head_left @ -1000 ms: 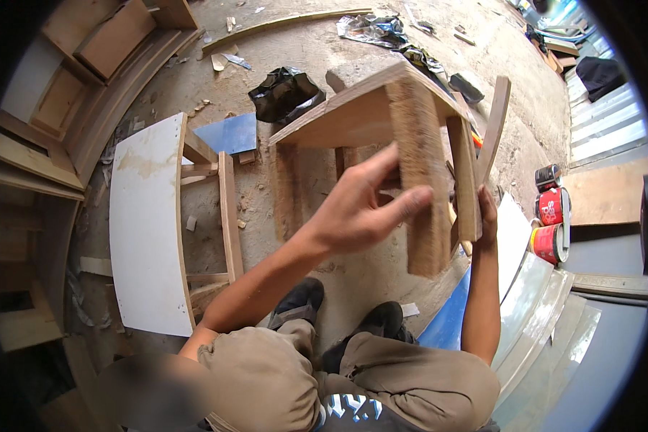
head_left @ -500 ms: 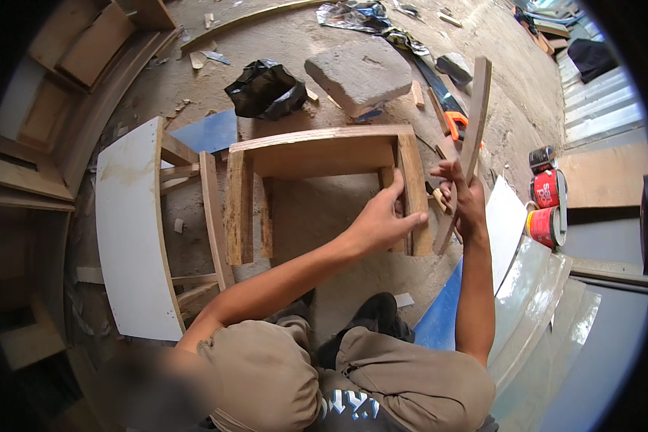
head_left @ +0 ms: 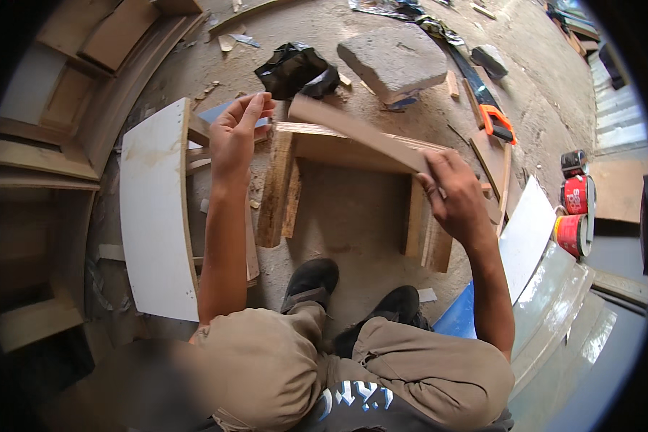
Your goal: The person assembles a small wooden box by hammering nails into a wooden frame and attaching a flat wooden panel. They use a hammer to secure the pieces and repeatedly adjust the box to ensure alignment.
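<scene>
1. Head view: right hand (head_left: 455,196) closed around the near end of a long flat brown wooden slat (head_left: 358,132), fingers wrapped over its top edge.
2. Slat lying slantwise across the far rail of an open three-sided frame of rough pale wooden boards (head_left: 281,187), far end pointing left.
3. Left hand (head_left: 235,135) raised to the left of the frame, fingers loosely half open and curled, thumb up, holding nothing visible; fingertips close to the slat's far end, contact not clear.
4. White rectangular panel (head_left: 155,216) flat on the dusty ground, left of the left forearm.
5. Grey stone block (head_left: 392,61) beyond the frame; orange-handled handsaw (head_left: 486,108) to the far right.
</scene>
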A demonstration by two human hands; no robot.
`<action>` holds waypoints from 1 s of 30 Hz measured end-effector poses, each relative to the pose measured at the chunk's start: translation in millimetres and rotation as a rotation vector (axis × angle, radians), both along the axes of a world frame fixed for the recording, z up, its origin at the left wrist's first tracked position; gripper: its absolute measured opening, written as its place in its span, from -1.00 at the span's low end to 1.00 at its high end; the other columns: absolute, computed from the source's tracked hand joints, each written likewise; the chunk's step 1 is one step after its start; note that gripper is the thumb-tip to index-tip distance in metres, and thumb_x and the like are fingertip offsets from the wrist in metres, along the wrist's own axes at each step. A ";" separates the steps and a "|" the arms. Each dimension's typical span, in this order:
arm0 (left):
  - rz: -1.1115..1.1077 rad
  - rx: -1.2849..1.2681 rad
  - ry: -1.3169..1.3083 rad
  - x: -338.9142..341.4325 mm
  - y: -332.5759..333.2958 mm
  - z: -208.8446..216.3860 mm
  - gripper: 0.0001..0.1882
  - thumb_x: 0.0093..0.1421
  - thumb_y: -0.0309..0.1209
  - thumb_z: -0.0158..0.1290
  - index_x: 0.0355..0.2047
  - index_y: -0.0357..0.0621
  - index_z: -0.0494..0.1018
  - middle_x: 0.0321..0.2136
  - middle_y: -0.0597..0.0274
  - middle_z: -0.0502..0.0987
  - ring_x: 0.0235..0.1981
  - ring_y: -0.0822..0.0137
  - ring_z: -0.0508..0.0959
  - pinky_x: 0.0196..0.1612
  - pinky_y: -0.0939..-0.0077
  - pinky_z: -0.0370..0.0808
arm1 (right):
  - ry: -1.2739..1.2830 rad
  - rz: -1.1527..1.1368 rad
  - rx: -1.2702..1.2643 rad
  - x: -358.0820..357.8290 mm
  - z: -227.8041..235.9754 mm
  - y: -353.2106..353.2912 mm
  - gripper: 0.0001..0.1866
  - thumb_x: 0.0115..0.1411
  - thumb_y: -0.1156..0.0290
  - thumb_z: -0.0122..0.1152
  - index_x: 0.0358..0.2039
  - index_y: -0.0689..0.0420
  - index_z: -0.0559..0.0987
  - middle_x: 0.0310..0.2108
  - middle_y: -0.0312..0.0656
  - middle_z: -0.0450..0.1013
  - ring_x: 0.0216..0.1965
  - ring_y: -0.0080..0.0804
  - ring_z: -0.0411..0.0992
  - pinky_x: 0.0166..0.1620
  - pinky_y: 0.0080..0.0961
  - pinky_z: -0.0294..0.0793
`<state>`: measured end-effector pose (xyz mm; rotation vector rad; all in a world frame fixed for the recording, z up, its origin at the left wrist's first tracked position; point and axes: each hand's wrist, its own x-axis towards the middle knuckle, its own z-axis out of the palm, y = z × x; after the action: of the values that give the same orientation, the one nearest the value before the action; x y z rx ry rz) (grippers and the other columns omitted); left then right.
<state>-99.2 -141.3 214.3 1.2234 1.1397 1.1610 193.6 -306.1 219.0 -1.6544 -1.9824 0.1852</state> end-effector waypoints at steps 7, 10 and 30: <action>-0.079 -0.146 0.021 -7.8 -14.4 -60.4 -0.52 0.30 -0.20 0.13 0.09 -0.28 0.38 -0.06 0.15 0.49 -0.03 0.46 0.45 0.04 0.59 0.38 | -0.209 0.001 -0.105 -14.1 -24.4 5.9 -0.63 0.28 0.36 0.12 0.06 0.20 0.46 -0.20 -0.02 0.42 -0.09 -0.05 0.39 0.00 -0.21 0.29; -0.047 -0.316 0.013 -19.0 -7.2 -73.5 -0.34 0.22 -0.07 0.19 0.14 -0.29 0.30 -0.03 0.10 0.45 -0.02 0.40 0.45 0.10 0.58 0.35 | -0.237 0.005 -0.099 -10.3 -21.0 5.4 -0.64 0.27 0.37 0.10 0.06 0.18 0.46 -0.21 -0.08 0.44 -0.09 -0.13 0.40 -0.04 -0.23 0.30; -0.312 -0.609 -0.214 -14.6 -10.5 -69.6 -0.56 0.18 -0.10 0.21 -0.11 -0.18 0.47 -0.32 0.19 0.58 -0.32 0.37 0.63 -0.34 0.40 0.61 | -0.071 0.014 -0.003 3.9 -33.5 24.7 -0.66 0.15 0.42 0.27 -0.05 0.15 0.51 -0.15 -0.15 0.47 -0.02 -0.16 0.39 0.05 -0.23 0.27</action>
<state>-113.9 -151.8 144.7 0.7468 0.9937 0.6203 197.5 -281.4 185.5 -1.6704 -2.0476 0.1360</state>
